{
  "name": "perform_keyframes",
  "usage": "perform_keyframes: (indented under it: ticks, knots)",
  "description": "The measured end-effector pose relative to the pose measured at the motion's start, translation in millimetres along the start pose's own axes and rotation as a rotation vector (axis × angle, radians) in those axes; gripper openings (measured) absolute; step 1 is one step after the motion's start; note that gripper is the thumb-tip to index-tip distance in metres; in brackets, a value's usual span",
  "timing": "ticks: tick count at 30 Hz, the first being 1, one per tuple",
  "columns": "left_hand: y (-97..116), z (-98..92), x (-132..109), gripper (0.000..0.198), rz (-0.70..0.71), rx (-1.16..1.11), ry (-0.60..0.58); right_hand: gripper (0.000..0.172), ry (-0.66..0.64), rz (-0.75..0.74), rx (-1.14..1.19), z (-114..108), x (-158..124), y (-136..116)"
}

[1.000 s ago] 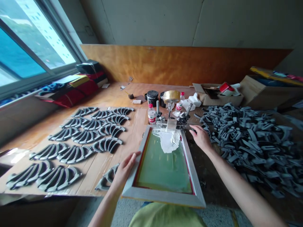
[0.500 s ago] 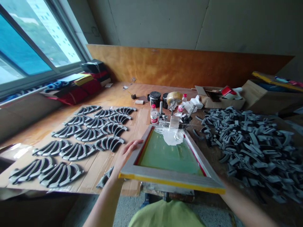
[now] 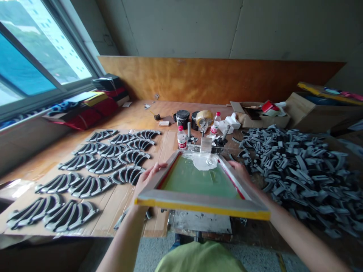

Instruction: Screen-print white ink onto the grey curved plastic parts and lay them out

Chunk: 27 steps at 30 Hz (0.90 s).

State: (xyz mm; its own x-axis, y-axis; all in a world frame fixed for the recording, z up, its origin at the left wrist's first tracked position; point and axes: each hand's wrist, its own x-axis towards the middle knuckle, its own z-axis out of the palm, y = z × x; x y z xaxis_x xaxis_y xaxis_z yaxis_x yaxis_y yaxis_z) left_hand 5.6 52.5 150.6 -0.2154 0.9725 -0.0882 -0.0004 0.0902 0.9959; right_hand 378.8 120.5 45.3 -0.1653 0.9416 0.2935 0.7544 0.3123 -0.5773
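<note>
Screen frame (image 3: 202,204) in front of me over the desk (image 3: 136,113), long axis running straight away from my body. Far short end is down at the clamp (image 3: 205,145), and the near end with the yellow edge is tilted up toward me. The green mesh faces up, with a white ink (image 3: 202,161) blob at the far end. My left hand (image 3: 147,177) is on the left rail about halfway along, fingers curled over the top, gripping it. My right hand (image 3: 239,170) is against the right rail at about the same spot. Its palm is partly hidden by the rail, so I can't tell how far it's closed. A metal plate (image 3: 202,222) sits on the desk under the raised near end. One loose grey part (image 3: 124,217) lies just left of the plate. Left of the frame, rows of curved grey parts (image 3: 93,170) are laid out on cardboard (image 3: 159,151). On the right there's a big loose pile of grey parts (image 3: 300,166), close to my right hand. Behind the clamp are a bottle (image 3: 180,138), black tins (image 3: 183,117) and a tape roll (image 3: 204,117).
</note>
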Motion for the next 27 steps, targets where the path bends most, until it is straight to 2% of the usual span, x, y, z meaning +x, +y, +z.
perform_keyframes:
  ticks: [3,6,7,9,11,13,16,20,24,27]
  knots:
    - [-28,-10.8,-18,0.051,-0.175,0.17,-0.077,0.041,0.094,-0.048,0.01,-7,43,-13]
    - [-67,-12.3,-33,0.067,-0.308,0.195,-0.151,0.06,0.052,-0.205,-0.138,3,69,-47]
    - [-81,-11.3,-36,0.075,-0.33,0.196,-0.156,0.058,0.001,-0.231,-0.213,9,74,-57]
    - [-109,-9.0,-38,0.085,-0.326,0.215,-0.138,0.042,-0.108,-0.224,-0.35,20,78,-70]
    - [-131,-8.0,-37,0.087,-0.302,0.239,-0.13,0.025,-0.222,-0.176,-0.445,30,79,-75]
    - [-147,-8.7,-34,0.086,-0.294,0.249,-0.143,0.017,-0.324,-0.107,-0.497,37,77,-73]
    - [-157,-11.0,-31,0.085,-0.3,0.249,-0.175,0.012,-0.368,-0.092,-0.524,44,72,-69]
    - [-158,-12.4,-32,0.081,-0.324,0.267,-0.178,0.016,-0.356,-0.287,-0.453,45,50,-67]
    - [-157,-11.6,-34,0.08,-0.353,0.265,-0.172,0.027,-0.47,-0.478,-0.326,33,22,-66]
    - [-158,-10.8,-34,0.08,-0.349,0.259,-0.159,0.033,-0.547,-0.525,-0.261,18,16,-64]
